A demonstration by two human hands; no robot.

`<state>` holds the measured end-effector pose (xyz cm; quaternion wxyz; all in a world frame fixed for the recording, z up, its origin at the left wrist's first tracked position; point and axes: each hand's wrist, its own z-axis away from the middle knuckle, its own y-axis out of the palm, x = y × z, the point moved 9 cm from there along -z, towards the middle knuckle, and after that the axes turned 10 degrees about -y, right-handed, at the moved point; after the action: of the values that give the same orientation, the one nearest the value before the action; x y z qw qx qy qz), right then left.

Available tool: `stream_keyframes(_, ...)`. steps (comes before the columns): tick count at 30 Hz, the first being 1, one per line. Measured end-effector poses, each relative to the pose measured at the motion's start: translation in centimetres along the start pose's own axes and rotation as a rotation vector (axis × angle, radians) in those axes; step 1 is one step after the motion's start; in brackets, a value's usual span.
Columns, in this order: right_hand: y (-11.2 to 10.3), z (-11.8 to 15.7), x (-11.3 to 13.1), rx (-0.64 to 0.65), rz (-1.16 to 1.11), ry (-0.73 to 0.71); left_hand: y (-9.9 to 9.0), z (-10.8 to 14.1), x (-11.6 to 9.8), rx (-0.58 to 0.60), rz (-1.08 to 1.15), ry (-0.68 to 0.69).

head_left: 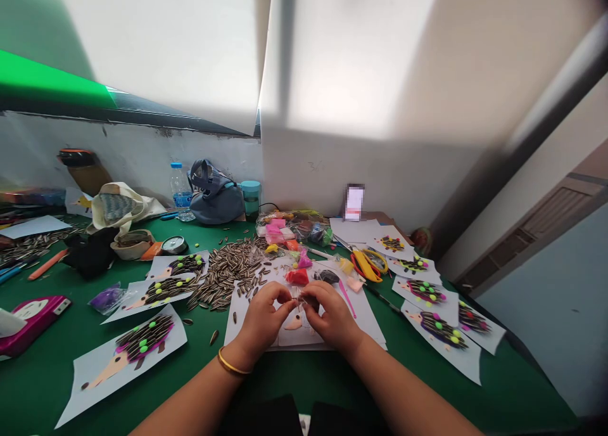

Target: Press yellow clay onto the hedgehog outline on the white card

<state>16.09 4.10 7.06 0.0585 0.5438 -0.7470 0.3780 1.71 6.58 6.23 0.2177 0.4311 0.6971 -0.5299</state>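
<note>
My left hand (266, 317) and my right hand (332, 309) meet over the middle of a stack of white paper (370, 338). Both are closed, thumbs pinched against fingers. Something small and pale, perhaps clear plastic, is between the fingertips; I cannot make out what it is. Below the fingers, a peach-coloured hedgehog-face shape (293, 322) lies on the top sheet. Just beyond them are a lump of red clay (297, 277) and a dark lump in a clear wrapper (327, 276). A pink stick tool (348, 298) lies right of my right hand.
A pile of striped sunflower seeds (228, 268) spreads to the left. Finished hedgehog cards lie left (142, 344) and right (439, 334). Yellow-handled scissors (365, 265) and bagged clay (285, 228) are behind the paper. A phone (354, 201), water bottle (180, 194) and blue bag (216, 198) stand by the wall.
</note>
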Motion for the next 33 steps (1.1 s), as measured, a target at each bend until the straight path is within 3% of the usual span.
stream_keyframes(9,-0.2,0.1,-0.6,-0.013,-0.006,0.043,-0.4,0.1,-0.5,-0.028,0.092,0.110)
stream_keyframes(17,-0.1,0.3,-1.2,0.019,-0.058,0.134,-0.8,-0.2,0.8,-0.031,0.092,-0.031)
stream_keyframes(33,0.1,0.6,-1.8,0.037,-0.064,0.186,-0.7,-0.4,0.7,-0.023,0.176,-0.033)
